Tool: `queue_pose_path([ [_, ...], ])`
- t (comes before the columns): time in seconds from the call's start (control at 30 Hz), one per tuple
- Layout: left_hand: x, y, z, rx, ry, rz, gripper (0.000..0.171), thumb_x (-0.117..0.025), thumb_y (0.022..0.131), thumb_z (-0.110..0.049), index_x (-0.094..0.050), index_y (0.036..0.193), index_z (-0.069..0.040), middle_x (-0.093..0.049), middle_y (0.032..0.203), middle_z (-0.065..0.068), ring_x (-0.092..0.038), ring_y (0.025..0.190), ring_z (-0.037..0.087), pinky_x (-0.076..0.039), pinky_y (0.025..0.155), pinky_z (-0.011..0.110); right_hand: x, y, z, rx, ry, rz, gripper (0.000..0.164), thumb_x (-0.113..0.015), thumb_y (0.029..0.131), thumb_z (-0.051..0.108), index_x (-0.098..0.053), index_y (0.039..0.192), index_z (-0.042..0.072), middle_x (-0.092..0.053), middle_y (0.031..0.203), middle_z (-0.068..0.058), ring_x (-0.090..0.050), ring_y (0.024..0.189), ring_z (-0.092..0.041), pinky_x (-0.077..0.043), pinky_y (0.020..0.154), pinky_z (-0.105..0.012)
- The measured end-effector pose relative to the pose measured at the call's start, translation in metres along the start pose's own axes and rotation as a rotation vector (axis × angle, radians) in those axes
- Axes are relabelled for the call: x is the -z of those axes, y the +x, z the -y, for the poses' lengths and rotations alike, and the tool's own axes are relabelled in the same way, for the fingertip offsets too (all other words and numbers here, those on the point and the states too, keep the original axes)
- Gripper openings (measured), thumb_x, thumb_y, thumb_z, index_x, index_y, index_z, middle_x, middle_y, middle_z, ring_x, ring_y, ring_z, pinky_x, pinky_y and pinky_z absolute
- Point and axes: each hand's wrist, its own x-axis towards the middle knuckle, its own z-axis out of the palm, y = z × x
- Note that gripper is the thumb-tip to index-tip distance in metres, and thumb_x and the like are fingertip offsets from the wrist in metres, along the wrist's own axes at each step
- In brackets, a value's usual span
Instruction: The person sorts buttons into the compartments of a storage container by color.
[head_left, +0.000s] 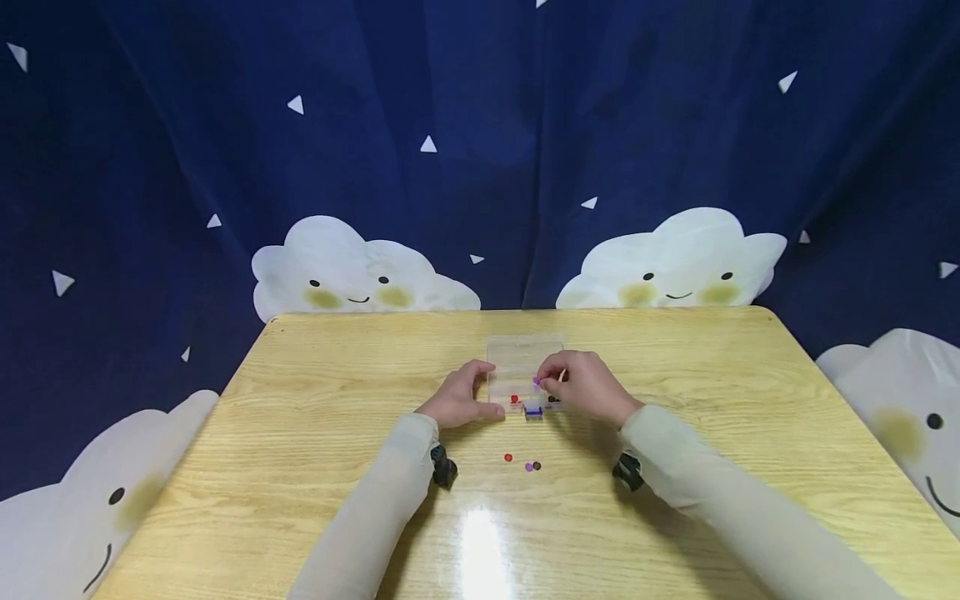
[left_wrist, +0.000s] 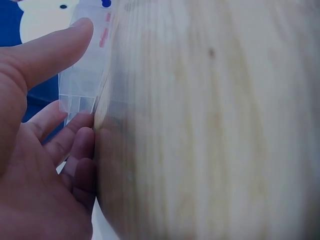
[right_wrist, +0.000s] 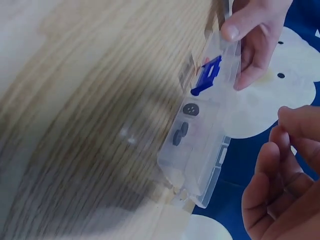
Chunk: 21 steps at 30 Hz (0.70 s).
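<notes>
A clear plastic box (head_left: 498, 385) stands on the table with its lid raised at the back and a blue latch (right_wrist: 207, 77) at its front. My left hand (head_left: 463, 400) holds its left end, thumb at the front and fingers toward the back. Above the box, my right hand (head_left: 583, 383) pinches a small purple button (head_left: 536, 381) between thumb and fingertips; in the right wrist view the fingers hide it. Several black buttons (right_wrist: 190, 109) lie in the right part of the box, and red ones (head_left: 514, 399) in the left part.
On the wooden table (head_left: 337, 392), nearer the body than the box, lie a red button (head_left: 508, 457), a purple one (head_left: 528, 467) and a dark one (head_left: 537, 466). A blue curtain (head_left: 480, 125) with white clouds hangs behind the table's far edge.
</notes>
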Motion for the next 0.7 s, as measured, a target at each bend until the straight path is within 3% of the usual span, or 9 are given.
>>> queue_pose_path([
  [0.3, -0.002, 0.002, 0.005, 0.016, -0.003, 0.003, 0.081, -0.083, 0.081, -0.029, -0.04, 0.148, -0.018, -0.048, 0.14, 0.01, -0.047, 0.121, 0.025, -0.042, 0.106, 0.044, -0.004, 0.009, -0.007, -0.037, 0.019, -0.009, 0.007, -0.068, 0.09, 0.008, -0.075, 0.088, 0.01, -0.071, 0.082, -0.001, -0.055, 0.072, -0.012, -0.045, 0.067, -0.026],
  [0.7, 0.0, 0.005, 0.004, 0.016, 0.007, 0.007, 0.081, -0.083, 0.08, -0.03, -0.04, 0.148, -0.016, -0.048, 0.142, 0.011, -0.047, 0.121, 0.025, -0.041, 0.107, 0.044, -0.009, 0.017, -0.013, -0.105, 0.029, -0.001, 0.009, -0.066, 0.091, 0.008, -0.075, 0.089, 0.009, -0.071, 0.084, -0.003, -0.054, 0.071, -0.014, -0.045, 0.064, -0.026],
])
